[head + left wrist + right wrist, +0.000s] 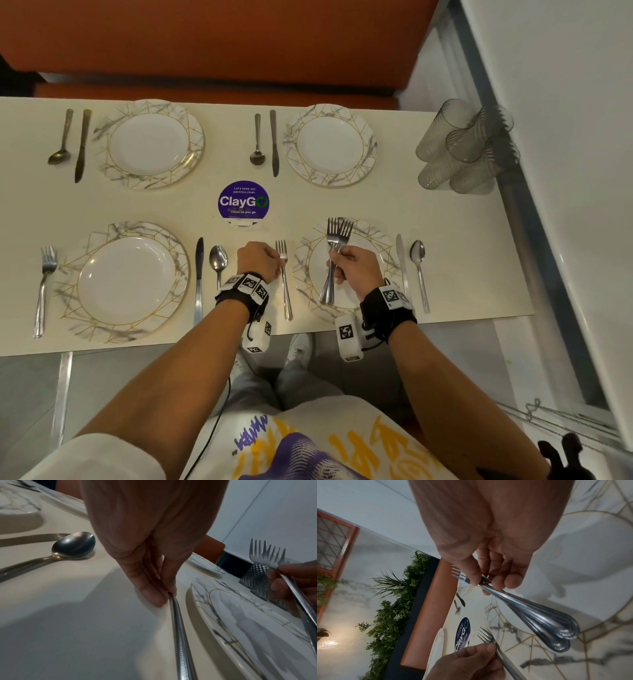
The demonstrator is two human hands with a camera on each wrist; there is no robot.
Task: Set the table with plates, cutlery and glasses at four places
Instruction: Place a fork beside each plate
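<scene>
- A single fork (284, 274) lies on the cream table (462, 257) just left of the lower-right plate (383, 246) in the head view, tines toward the top of the frame, handle toward the table's near edge.
- The left hand (257, 260) sits at that fork's neck; in the left wrist view its thumb and fingertips (154, 599) pinch the handle down at the tabletop.
- The right hand (356, 267) hovers over the lower-right plate, fingers curled around two forks (337, 240) held together, tines fanning toward the top of the frame; in the right wrist view their rounded handle ends overlap below the palm.
- Right of that plate lie a knife (401, 260) and, beyond it, a spoon (419, 270).
- At lower left, a second plate (68, 274) has a fork (44, 287) on its left and a knife (198, 274) and spoon (218, 260) on its right.
- At upper left, a plate (195, 137) has a spoon (61, 144) and knife (82, 144) to its left; the upper-middle plate (368, 144) likewise has a spoon (257, 144) and knife (274, 140) on its left.
- Neither upper place shows a fork.
- A cluster of clear ribbed glasses (462, 147) stands at the table's upper-right corner, against the wall.
- A round purple "ClayGo" sticker (244, 200) marks the table's centre.
- An orange bench (205, 41) runs along the table's far side.
</scene>
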